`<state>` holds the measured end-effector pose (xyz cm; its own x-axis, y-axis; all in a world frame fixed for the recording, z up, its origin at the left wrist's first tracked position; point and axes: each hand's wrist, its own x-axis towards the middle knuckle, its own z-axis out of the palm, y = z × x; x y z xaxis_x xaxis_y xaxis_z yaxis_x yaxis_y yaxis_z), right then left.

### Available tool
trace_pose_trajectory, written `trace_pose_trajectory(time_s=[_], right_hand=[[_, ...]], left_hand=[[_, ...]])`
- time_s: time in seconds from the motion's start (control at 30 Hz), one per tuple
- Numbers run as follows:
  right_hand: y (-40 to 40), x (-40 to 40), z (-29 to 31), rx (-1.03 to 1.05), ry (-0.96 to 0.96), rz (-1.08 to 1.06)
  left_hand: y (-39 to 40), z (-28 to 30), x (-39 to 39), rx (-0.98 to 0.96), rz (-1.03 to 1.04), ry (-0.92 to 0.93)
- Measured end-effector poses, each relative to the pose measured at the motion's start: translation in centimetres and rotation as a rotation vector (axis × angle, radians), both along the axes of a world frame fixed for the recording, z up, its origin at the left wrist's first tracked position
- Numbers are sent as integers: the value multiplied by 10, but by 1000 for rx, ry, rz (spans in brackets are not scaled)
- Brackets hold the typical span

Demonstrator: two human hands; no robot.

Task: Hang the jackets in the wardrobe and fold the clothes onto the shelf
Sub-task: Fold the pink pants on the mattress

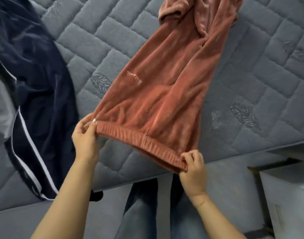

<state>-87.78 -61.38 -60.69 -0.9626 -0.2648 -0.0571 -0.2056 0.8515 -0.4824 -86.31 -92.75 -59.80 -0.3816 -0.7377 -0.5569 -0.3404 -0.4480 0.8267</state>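
Observation:
Pink fleece trousers (166, 80) lie stretched across the grey quilted mattress (251, 83), legs running away toward the top of the view, where they bunch up. The ribbed waistband (140, 142) is lifted slightly above the mattress near its front edge. My left hand (85, 135) pinches the waistband's left corner between thumb and fingers. My right hand (192, 168) grips the right corner with curled fingers. The waistband is pulled taut between both hands.
A dark navy garment with white piping (32, 87) lies spread on the mattress at the left and hangs over its front edge. My legs in blue jeans (142, 213) stand against the bed. White furniture (285, 195) stands at the lower right.

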Motion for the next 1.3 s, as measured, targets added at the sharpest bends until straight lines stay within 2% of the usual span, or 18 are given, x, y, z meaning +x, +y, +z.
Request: trace_pose_trajectory(time_s=[0.07,0.17,0.27,0.33,0.43,0.67,0.8,0.93,1.07,1.13,1.23,1.3], right_hand=[[-29,39,-3,38,-276,129],[-59,76,-17,30,-629,308],[-63,77,-21,-145,-809,173],[-55,66,-16,-296,-809,-3],[-36,35,-10,-378,-785,-203],[-11,-73,-28,-464,-886,-518],[-17,-139,-46,-632,-1017,-637],[-35,-199,-50,-813,-1145,-676],[-34,-242,-37,-932,-1272,-687],[-27,-255,-23,-904,-1273,-636],[-9,-248,-9,-684,-1032,-634],[9,-219,-8,-505,-825,-658]], left_hand=[[-15,-4,26,21,60,-83],[-23,-17,66,156,39,-182],[-6,-21,86,197,-67,-230],[16,-21,89,208,-91,-250],[57,-19,85,243,-36,-287],[152,-20,81,421,262,-380],[189,-34,80,551,373,-493],[208,-46,64,671,507,-304],[231,-49,61,489,731,-189],[240,-40,68,393,774,-107],[241,-26,88,257,805,-17],[237,-19,101,177,915,-36]])
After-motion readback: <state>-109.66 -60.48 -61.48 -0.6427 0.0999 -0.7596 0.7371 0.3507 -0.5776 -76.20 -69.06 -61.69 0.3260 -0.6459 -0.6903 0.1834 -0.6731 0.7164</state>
